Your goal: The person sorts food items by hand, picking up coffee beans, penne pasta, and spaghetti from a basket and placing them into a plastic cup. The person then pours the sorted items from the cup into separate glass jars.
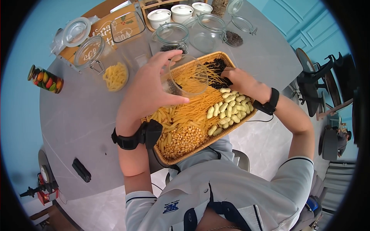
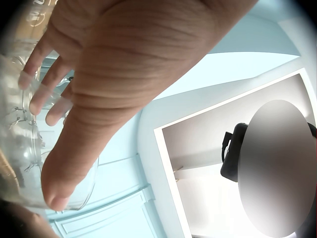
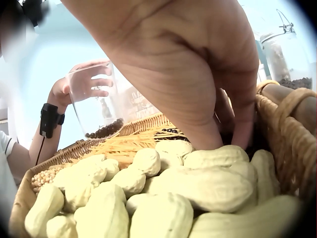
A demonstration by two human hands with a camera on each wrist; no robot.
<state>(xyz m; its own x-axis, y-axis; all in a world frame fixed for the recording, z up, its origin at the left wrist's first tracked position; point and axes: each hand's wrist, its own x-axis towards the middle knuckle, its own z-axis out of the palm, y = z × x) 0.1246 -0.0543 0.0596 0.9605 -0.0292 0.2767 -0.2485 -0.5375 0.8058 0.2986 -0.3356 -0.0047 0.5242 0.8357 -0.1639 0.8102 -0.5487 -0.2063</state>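
Note:
My left hand (image 1: 144, 86) grips a clear cup (image 1: 189, 75) tilted above the wicker basket (image 1: 200, 147). In the right wrist view, dark beans (image 3: 105, 130) lie at the bottom of the cup (image 3: 94, 99). My right hand (image 1: 246, 82) reaches down into the black beans (image 1: 216, 66) at the basket's far right corner, its fingertips hidden among them. Peanuts (image 1: 231, 107) lie beside that hand. Thin yellow sticks (image 1: 192, 107) cross the basket's middle, with corn kernels (image 1: 181, 140) and short pasta (image 1: 163, 115) toward the near left.
Behind the basket stand open glass jars (image 1: 208, 34) and white lidded pots (image 1: 182, 13). A jar of yellow pasta (image 1: 115, 77) and a jar of colourful contents (image 1: 46, 80) are on the left. A black case (image 1: 81, 169) lies on the grey table (image 1: 77, 127).

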